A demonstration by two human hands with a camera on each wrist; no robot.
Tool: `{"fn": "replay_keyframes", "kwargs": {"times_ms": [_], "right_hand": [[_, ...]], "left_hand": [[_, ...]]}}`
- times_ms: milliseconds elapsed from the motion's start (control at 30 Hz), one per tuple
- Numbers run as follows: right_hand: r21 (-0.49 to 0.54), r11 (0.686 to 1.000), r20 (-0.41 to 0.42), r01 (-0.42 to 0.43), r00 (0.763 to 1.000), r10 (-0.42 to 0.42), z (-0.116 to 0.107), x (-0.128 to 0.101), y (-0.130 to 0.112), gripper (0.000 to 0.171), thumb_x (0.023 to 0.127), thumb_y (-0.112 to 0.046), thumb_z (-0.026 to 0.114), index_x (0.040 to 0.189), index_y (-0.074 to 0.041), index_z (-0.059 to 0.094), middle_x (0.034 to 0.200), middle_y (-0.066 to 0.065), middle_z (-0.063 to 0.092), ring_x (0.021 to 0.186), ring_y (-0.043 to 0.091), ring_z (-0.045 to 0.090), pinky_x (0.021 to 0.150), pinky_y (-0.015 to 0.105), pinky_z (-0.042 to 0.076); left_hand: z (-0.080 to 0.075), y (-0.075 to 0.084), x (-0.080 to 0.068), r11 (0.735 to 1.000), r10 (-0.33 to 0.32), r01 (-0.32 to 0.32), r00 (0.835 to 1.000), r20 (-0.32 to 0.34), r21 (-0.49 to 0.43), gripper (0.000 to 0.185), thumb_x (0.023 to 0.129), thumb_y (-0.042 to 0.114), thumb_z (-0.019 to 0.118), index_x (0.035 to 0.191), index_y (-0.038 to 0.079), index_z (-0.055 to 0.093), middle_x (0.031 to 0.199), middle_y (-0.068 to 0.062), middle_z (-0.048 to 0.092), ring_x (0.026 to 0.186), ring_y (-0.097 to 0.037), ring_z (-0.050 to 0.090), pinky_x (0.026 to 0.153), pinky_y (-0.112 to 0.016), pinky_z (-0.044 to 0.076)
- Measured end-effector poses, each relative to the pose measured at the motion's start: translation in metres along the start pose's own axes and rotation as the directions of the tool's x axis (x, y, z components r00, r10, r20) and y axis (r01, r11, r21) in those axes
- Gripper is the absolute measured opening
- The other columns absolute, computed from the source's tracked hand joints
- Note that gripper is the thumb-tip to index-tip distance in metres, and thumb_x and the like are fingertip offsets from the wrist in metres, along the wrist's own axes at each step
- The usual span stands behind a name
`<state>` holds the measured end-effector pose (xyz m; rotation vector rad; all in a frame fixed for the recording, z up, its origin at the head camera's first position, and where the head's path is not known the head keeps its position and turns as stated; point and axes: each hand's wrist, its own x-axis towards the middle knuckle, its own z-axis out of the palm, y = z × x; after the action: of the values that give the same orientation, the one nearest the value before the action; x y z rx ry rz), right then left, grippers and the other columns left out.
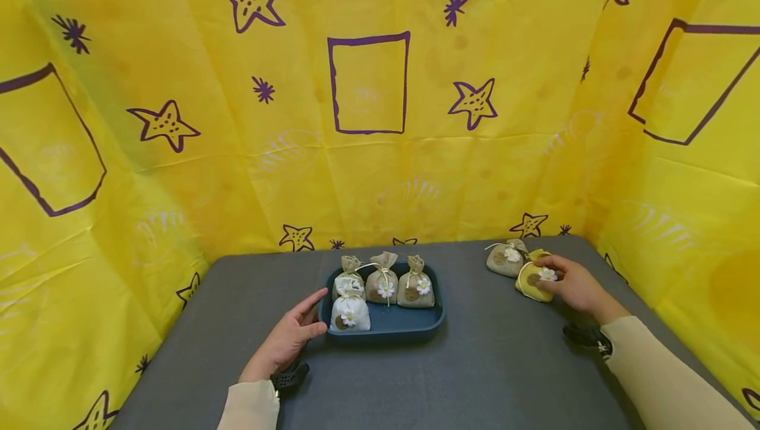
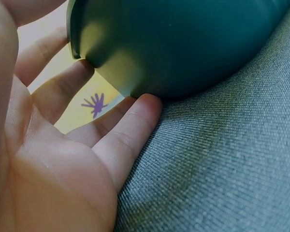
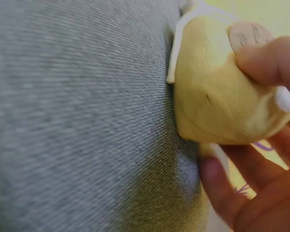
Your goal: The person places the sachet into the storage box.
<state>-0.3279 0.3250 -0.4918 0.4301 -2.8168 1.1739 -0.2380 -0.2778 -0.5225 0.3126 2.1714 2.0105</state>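
Observation:
At the right of the grey table, my right hand (image 1: 578, 288) pinches a small yellow drawstring sachet (image 1: 537, 291) with a white flower and a round brown tag. In the right wrist view, the thumb presses on the yellow cloth (image 3: 203, 92) by the tag, with the other fingers on the opposite side. A beige sachet (image 1: 501, 260) lies just behind it. My left hand (image 1: 285, 341) rests against the left end of a dark blue tray (image 1: 404, 336), its fingertips touching the outer wall. Inside stand a white sachet (image 1: 358, 320) at front left and beige sachets (image 1: 415, 297) along the back.
Grey cloth (image 1: 475, 364) covers the table, with a stretch of it between the tray and the two sachets at the right. Yellow curtains (image 1: 368, 186) printed with purple stars and squares enclose the back and both sides.

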Motion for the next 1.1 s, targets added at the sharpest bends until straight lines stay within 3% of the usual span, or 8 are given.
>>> {"fn": "replay_keyframes", "kwargs": {"times_ms": [167,267,433,533,700,867,1000,1100], "right_hand": [[0.035,0.999,-0.042,-0.035,0.998,0.037,-0.002,-0.007,0.0,0.054,0.091,-0.031,0.075,0.134,-0.002,0.06,0.138,0.03,0.049,0.107,0.044,0.056,0.075,0.04,0.052],[0.166,0.979,-0.025,-0.115,0.992,0.121,-0.002,-0.011,-0.002,0.057,0.091,-0.029,0.076,0.134,0.003,0.059,0.13,0.027,0.053,0.098,0.031,0.059,0.069,0.034,0.053],[0.483,0.85,0.03,-0.21,0.974,0.224,0.0,-0.015,-0.008,0.047,0.09,-0.018,0.077,0.13,0.002,0.062,0.117,0.012,0.057,0.09,0.016,0.062,0.074,0.032,0.056],[0.557,0.807,0.015,-0.197,0.974,0.227,0.004,-0.013,-0.02,0.042,0.09,-0.014,0.076,0.128,-0.002,0.064,0.115,0.005,0.056,0.09,0.016,0.062,0.075,0.033,0.056],[0.577,0.802,-0.001,-0.151,0.982,0.186,0.011,-0.008,-0.052,0.051,0.09,-0.013,0.075,0.133,0.006,0.056,0.117,0.012,0.054,0.09,0.02,0.061,0.074,0.036,0.057],[0.623,0.776,0.031,-0.1,0.994,0.103,0.021,-0.001,-0.089,0.046,0.092,-0.013,0.074,0.13,0.005,0.056,0.114,0.013,0.056,0.09,0.023,0.065,0.075,0.039,0.057],[0.596,0.802,0.048,-0.04,0.999,0.014,0.03,0.0,-0.128,0.048,0.091,-0.01,0.075,0.131,0.008,0.056,0.115,0.017,0.059,0.089,0.026,0.067,0.074,0.041,0.058],[0.526,0.851,0.055,0.015,0.997,-0.052,0.038,0.0,-0.159,0.049,0.088,-0.012,0.077,0.129,0.007,0.059,0.115,0.02,0.06,0.089,0.028,0.065,0.071,0.038,0.057]], "left_hand": [[0.0,0.001,-0.001,1.0,-0.001,0.001,1.0,-0.006,0.002,0.068,0.097,0.007,0.066,0.156,0.012,0.034,0.163,-0.015,0.014,0.147,-0.034,0.015,0.111,-0.05,0.025],[0.001,0.002,-0.001,1.0,-0.004,0.004,1.0,-0.005,0.0,0.068,0.097,0.007,0.066,0.156,0.012,0.034,0.163,-0.015,0.014,0.147,-0.034,0.015,0.111,-0.05,0.025],[0.001,0.003,-0.001,1.0,-0.011,0.011,1.0,0.0,-0.001,0.068,0.097,0.006,0.066,0.156,0.012,0.033,0.163,-0.015,0.014,0.147,-0.033,0.015,0.111,-0.049,0.025],[0.001,0.002,-0.001,1.0,-0.01,0.01,1.0,-0.002,0.004,0.068,0.097,0.007,0.066,0.156,0.012,0.034,0.163,-0.015,0.014,0.147,-0.033,0.016,0.111,-0.049,0.025],[0.001,0.001,-0.002,1.0,-0.014,0.015,1.0,-0.011,0.016,0.067,0.097,0.008,0.066,0.156,0.013,0.035,0.163,-0.015,0.015,0.147,-0.034,0.016,0.111,-0.05,0.026],[0.001,0.001,-0.001,1.0,-0.017,0.018,1.0,-0.012,0.02,0.067,0.097,0.009,0.066,0.156,0.013,0.035,0.163,-0.015,0.014,0.147,-0.036,0.016,0.11,-0.051,0.026],[0.001,0.001,-0.001,1.0,-0.016,0.016,1.0,-0.002,0.007,0.068,0.097,0.009,0.066,0.156,0.012,0.034,0.163,-0.015,0.014,0.147,-0.036,0.016,0.11,-0.051,0.027],[0.001,0.001,-0.001,1.0,-0.017,0.017,1.0,0.001,-0.003,0.068,0.097,0.008,0.066,0.156,0.012,0.034,0.163,-0.015,0.014,0.147,-0.035,0.016,0.111,-0.05,0.026]]}}
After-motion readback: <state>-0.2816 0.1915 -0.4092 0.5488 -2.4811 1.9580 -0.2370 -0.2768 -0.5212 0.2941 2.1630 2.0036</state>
